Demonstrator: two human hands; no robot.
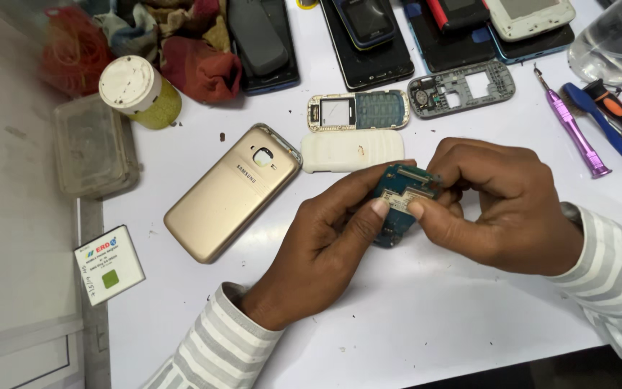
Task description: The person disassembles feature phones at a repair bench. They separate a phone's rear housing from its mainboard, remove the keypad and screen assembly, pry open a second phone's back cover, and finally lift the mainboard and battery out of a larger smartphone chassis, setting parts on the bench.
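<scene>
Observed: the left hand (325,238) and the right hand (502,209) together hold a small blue printed circuit board (401,196) just above the white table top (412,317), near its middle. The left thumb and fingers pinch the board's lower left edge; the right thumb and forefinger pinch its upper right corner. Neither hand is spread. Much of the board is hidden behind the fingers.

Risks, as judged:

1. Bare fingertips rest on the board's face. Skin oil or static may harm contacts or components.
2. Opposed pinches at two corners could flex the thin board; a twist may crack solder joints or the connector strip along its top edge.
3. A slip would drop the board onto the table, close to the white plastic keypad cover (352,150) and the gold-coloured smartphone lying face down (233,191).
4. Dark specks of debris lie scattered on the table top; grit could lodge under components if the board is set down.
5. The purple-handled precision screwdriver (574,133) lies near the right wrist; a sleeve could roll it away.
</scene>
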